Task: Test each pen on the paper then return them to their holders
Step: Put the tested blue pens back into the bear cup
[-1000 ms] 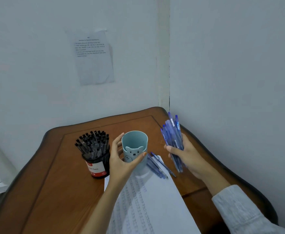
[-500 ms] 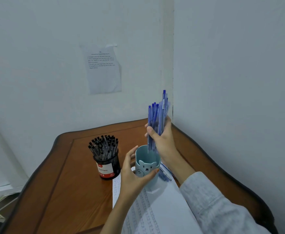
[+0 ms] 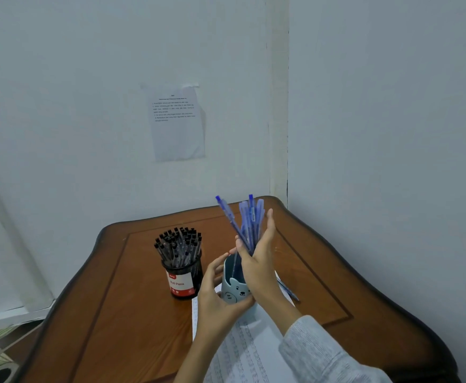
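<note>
Blue plastic pens (image 3: 249, 222) now down in pale blue bear-face cup (image 3: 236, 293): batch returned; right hand (image 3: 256, 261) spread open, left hand (image 3: 215, 299) grips cup

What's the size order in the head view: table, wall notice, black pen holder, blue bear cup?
1. Table
2. Wall notice
3. Black pen holder and blue bear cup look about alike; the left hand and right hand partly cover the cup, so no ranking.
</note>
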